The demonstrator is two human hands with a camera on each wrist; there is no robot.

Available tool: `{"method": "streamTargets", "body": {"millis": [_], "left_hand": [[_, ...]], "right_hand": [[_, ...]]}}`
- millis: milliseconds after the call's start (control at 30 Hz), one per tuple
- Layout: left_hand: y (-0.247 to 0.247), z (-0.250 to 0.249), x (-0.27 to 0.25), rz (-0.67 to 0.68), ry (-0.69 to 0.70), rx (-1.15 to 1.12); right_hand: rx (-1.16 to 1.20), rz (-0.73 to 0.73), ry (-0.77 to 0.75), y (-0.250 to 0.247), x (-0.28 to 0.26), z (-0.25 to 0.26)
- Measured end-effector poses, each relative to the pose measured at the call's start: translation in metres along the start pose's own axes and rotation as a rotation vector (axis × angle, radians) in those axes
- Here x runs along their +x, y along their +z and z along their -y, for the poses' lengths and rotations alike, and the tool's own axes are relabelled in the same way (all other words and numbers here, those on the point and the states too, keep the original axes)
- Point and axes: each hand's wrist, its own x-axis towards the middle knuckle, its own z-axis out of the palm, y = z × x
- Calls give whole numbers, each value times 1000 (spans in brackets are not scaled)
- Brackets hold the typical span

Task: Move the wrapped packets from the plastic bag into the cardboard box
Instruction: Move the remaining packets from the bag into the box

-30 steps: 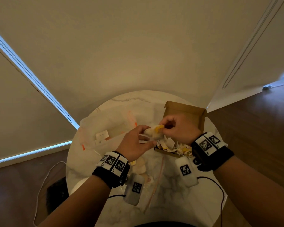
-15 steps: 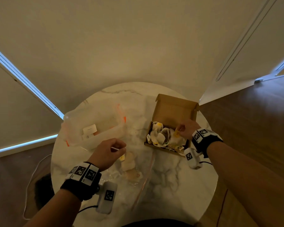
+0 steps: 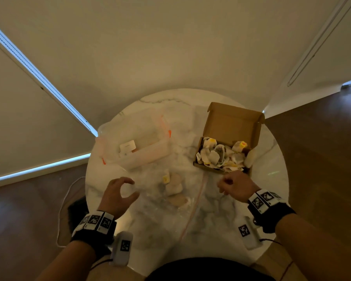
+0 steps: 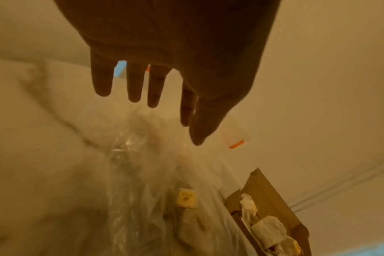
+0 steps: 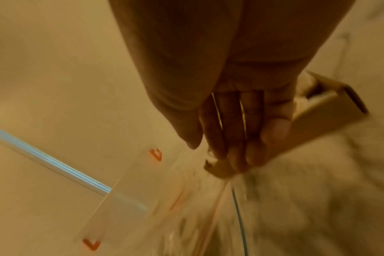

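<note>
Both hands empty — left hand (image 3: 118, 196) fingers apart, right hand (image 3: 234, 186) loosely curled — with remaining packets (image 3: 173, 186) in the plastic bag (image 3: 150, 191) beside the cardboard box (image 3: 230, 126); risk: slippery film bunches, snagging a packet on withdrawal.

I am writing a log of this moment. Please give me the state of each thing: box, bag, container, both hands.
cardboard box: lid open, many wrapped packets inside.
plastic bag: flat on the table, a few packets inside.
clear container: open, nearly empty.
left hand: fingers relaxed, holds nothing.
right hand: loosely curled, empty.
</note>
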Motion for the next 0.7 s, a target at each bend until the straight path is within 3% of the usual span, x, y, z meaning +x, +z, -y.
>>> {"method": "streamTargets", "body": {"millis": [67, 133, 267, 367, 433, 500, 567, 600, 700], "left_hand": [[5, 6, -1, 80, -60, -187], [11, 7, 3, 127, -67, -327], [19, 6, 4, 126, -10, -263], [28, 14, -9, 81, -51, -163], [34, 25, -20, 87, 6, -28], [37, 36, -30, 250, 101, 158], [34, 42, -35, 452, 105, 294], [31, 42, -32, 481, 85, 287], [19, 40, -14, 281, 11, 66]], "right_hand": [[58, 76, 104, 26, 0, -1], [228, 61, 224, 47, 2, 3], [533, -21, 349, 65, 9, 20], [506, -56, 379, 70, 15, 22], [506, -61, 384, 74, 16, 19], [473, -72, 330, 77, 12, 16], [377, -82, 257, 78, 8, 11], [334, -87, 234, 78, 7, 8], [251, -83, 213, 79, 6, 2]]}}
